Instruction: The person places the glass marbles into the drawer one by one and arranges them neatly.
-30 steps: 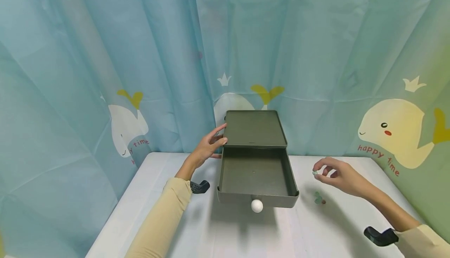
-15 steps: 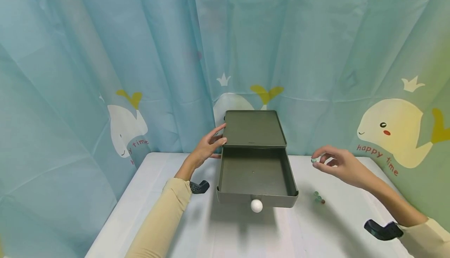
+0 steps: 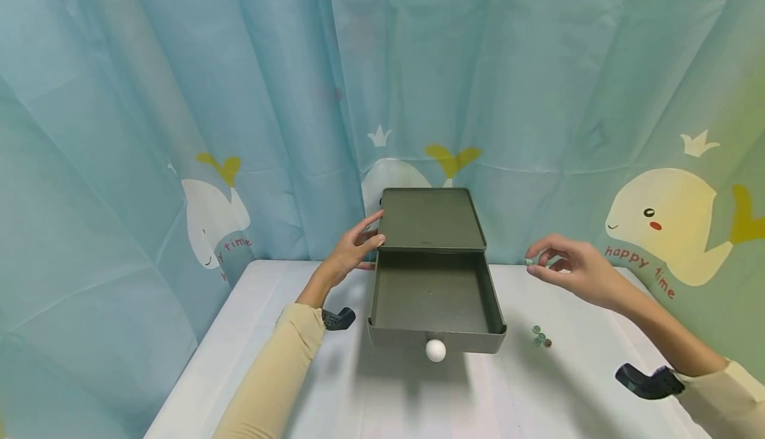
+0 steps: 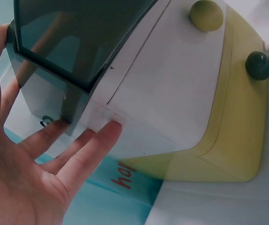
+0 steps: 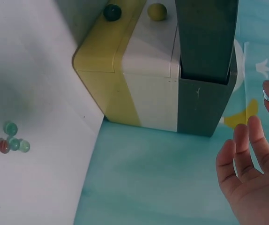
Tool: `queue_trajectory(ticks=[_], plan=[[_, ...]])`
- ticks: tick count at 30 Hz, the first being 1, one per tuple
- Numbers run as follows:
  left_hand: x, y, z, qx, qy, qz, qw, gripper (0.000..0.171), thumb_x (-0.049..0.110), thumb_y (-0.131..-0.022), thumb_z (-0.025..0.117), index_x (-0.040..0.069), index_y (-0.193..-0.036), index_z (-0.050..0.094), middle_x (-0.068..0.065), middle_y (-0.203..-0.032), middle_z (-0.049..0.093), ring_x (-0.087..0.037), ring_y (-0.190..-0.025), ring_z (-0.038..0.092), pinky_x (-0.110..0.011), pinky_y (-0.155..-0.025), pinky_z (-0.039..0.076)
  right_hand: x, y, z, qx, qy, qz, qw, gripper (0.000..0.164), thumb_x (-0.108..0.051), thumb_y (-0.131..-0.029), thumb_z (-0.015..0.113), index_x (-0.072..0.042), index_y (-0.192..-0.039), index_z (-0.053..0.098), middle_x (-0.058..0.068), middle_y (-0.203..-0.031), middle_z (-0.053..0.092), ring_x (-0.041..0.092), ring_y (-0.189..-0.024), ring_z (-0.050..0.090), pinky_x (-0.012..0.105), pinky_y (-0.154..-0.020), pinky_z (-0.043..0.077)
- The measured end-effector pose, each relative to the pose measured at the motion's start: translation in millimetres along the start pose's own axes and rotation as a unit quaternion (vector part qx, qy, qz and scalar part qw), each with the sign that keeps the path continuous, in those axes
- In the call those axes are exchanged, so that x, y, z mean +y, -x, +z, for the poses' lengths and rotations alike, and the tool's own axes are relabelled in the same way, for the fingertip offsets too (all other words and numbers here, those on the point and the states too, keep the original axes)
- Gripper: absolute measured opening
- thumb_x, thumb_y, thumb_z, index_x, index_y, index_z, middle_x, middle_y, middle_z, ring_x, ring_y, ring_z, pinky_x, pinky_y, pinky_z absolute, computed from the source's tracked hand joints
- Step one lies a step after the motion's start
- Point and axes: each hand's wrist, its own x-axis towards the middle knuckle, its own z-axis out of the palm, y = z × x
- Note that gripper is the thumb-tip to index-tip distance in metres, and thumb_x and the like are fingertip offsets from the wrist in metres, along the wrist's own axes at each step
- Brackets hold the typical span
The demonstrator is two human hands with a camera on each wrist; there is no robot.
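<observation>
A small drawer cabinet stands on the table, its dark grey-green top drawer pulled out, with a white knob and nothing inside. My left hand touches the cabinet's left side, fingers spread; in the left wrist view the fingertips lie along the dark and white tiers. To the right of the cabinet, raised over the table, my right hand pinches a small pale green marble between thumb and index finger. The right wrist view shows that marble only partly, with the other fingers loosely bent.
Several green marbles and a reddish one lie together on the white table, right of the drawer. Below the dark tier are a white drawer and a yellow drawer. A blue-green curtain hangs close behind.
My right hand has risen from over the table marbles and drifted slightly left, carrying the pinched marble. The left hand and the open drawer stay as they were.
</observation>
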Motion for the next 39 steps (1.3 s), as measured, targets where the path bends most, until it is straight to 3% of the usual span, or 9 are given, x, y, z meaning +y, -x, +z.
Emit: queue_trajectory(ticks=[15, 25, 31, 39], plan=[[-1.4, -1.5, -0.3, -0.003, 0.0, 0.004, 1.0, 0.062, 0.034, -0.103, 0.061, 0.04, -0.159, 0.036, -0.015, -0.164, 0.032, -0.033, -0.147, 0.039, -0.058, -0.095, 0.054, -15.3, -19.3, -6.7, -0.026, -0.017, -0.041, 0.999, 0.028, 0.006, -0.086, 0.078, -0.014, -0.104, 0.071, -0.003, -0.097, 0.067, 0.009, -0.083, 0.061, 0.02, -0.068, 0.052], [-1.6, -2.0, 0.0, -0.002, 0.003, 0.003, 1.0, 0.061, 0.033, -0.103, 0.061, 0.041, -0.159, 0.037, -0.013, -0.163, 0.033, -0.031, -0.147, 0.039, -0.058, -0.095, 0.054, -35.4, -45.6, -7.0, -0.086, -0.045, -0.054, 0.994, 0.025, 0.002, -0.088, 0.078, -0.016, -0.104, 0.072, -0.002, -0.095, 0.069, 0.012, -0.081, 0.063, 0.023, -0.069, 0.055], [-0.6, 0.8, 0.7, 0.0, 0.004, 0.003, 1.0, 0.061, 0.031, -0.104, 0.06, 0.04, -0.159, 0.036, -0.014, -0.164, 0.033, -0.031, -0.147, 0.038, -0.058, -0.095, 0.054, -45.7, -61.9, 0.8, -0.124, -0.049, -0.051, 0.99, 0.02, -0.006, -0.091, 0.078, -0.02, -0.103, 0.071, -0.005, -0.091, 0.067, 0.013, -0.08, 0.063, 0.026, -0.07, 0.055], [-2.2, 0.0, 1.0, 0.002, 0.004, 0.005, 1.0, 0.062, 0.032, -0.103, 0.061, 0.039, -0.159, 0.037, -0.014, -0.163, 0.034, -0.031, -0.147, 0.04, -0.057, -0.094, 0.055, -58.7, -84.3, 14.7, -0.17, -0.067, -0.048, 0.982, 0.015, -0.012, -0.094, 0.076, -0.021, -0.105, 0.07, -0.003, -0.097, 0.067, 0.015, -0.082, 0.062, 0.03, -0.073, 0.056]])
